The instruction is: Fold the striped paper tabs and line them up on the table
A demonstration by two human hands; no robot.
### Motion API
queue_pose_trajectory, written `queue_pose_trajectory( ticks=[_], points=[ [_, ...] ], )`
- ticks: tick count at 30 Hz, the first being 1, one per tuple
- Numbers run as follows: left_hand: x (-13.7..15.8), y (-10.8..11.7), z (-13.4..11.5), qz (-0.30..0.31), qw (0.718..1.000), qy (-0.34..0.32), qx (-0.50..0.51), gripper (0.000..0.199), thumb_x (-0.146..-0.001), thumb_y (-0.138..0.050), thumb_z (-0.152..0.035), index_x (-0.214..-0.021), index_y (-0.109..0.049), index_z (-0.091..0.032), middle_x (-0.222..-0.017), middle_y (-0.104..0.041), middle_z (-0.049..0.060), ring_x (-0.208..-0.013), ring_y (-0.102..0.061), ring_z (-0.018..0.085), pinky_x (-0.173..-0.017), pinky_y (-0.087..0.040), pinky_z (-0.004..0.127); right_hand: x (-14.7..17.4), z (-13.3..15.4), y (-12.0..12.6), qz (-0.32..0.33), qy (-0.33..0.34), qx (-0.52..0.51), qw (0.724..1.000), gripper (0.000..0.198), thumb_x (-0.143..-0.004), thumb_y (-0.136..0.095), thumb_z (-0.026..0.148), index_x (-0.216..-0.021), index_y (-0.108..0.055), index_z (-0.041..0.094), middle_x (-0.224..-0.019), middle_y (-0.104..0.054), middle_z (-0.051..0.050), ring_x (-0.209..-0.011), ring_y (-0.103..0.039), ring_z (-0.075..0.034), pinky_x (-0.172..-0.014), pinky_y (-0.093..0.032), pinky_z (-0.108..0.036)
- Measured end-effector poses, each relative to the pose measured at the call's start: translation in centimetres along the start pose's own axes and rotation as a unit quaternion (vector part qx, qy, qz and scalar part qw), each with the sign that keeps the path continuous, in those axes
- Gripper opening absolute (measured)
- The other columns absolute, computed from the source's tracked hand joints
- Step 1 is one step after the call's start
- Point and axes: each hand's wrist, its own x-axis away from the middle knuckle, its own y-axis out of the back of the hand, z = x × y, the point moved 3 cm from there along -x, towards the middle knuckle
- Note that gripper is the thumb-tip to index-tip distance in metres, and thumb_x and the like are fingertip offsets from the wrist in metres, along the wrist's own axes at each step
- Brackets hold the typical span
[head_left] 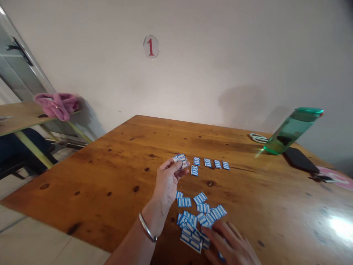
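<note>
My left hand is raised over the middle of the table, its thumb and fingers pinched on a small bunch of blue-and-white label sheets. At the near edge my right hand reaches over a loose pile of similar sheets. Its fingers are apart and a fingertip touches the pile; part of the sheets is hidden under the hand. Just beyond the left hand, several sheets lie in a short row, with one more sheet in front of the row's left end.
The wooden table reaches back to a white wall. A green bottle stands at the far right, beside a white cable and a dark flat object. A pink cloth lies on another table at the left.
</note>
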Motion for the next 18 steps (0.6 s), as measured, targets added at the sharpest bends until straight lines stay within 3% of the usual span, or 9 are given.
queue_pose_trajectory(
  ticks=[6, 12, 16, 18],
  points=[
    [0.1, 0.0, 0.0, 0.004, 1.000, 0.005, 0.004, 0.015, -0.059, -0.070, -0.009, -0.072, -0.065, -0.012, -0.071, -0.070, 0.006, -0.066, -0.066, 0.016, -0.059, -0.049, 0.024, -1.2, 1.8, -2.0, -0.005, -0.024, 0.057, 0.998, 0.031, -0.073, -0.062, 0.029, -0.103, -0.057, 0.027, -0.090, -0.065, -0.005, -0.077, -0.063, -0.021, -0.048, -0.050, -0.024],
    [0.2, -0.2, 0.0, 0.014, 1.000, 0.013, 0.012, 0.012, -0.060, -0.069, -0.009, -0.072, -0.065, -0.011, -0.071, -0.070, 0.006, -0.066, -0.066, 0.016, -0.058, -0.049, 0.023, -3.3, 1.6, -0.2, 0.028, -0.043, -0.008, 0.999, 0.017, -0.083, -0.048, 0.021, -0.095, -0.059, 0.026, -0.091, -0.062, -0.005, -0.079, -0.060, -0.019, -0.060, -0.049, -0.026],
    [0.3, -0.3, 0.0, 0.018, 1.000, 0.010, 0.015, 0.011, -0.060, -0.068, -0.009, -0.071, -0.064, -0.011, -0.070, -0.070, 0.006, -0.065, -0.066, 0.015, -0.057, -0.049, 0.022, -5.9, 1.3, 0.7, 0.119, -0.084, -0.057, 0.988, 0.026, -0.079, -0.045, 0.007, -0.094, -0.060, 0.022, -0.092, -0.060, -0.006, -0.085, -0.057, -0.019, -0.070, -0.045, -0.028],
    [0.3, -0.4, 0.0, 0.016, 1.000, 0.012, 0.019, 0.010, -0.060, -0.067, -0.008, -0.070, -0.064, -0.011, -0.068, -0.070, 0.005, -0.064, -0.066, 0.015, -0.056, -0.049, 0.022, -7.1, 1.8, 0.6, 0.186, -0.042, -0.062, 0.980, 0.039, -0.073, -0.047, 0.003, -0.104, -0.058, 0.023, -0.094, -0.058, -0.006, -0.083, -0.057, -0.018, -0.068, -0.044, -0.026]
  ],
)
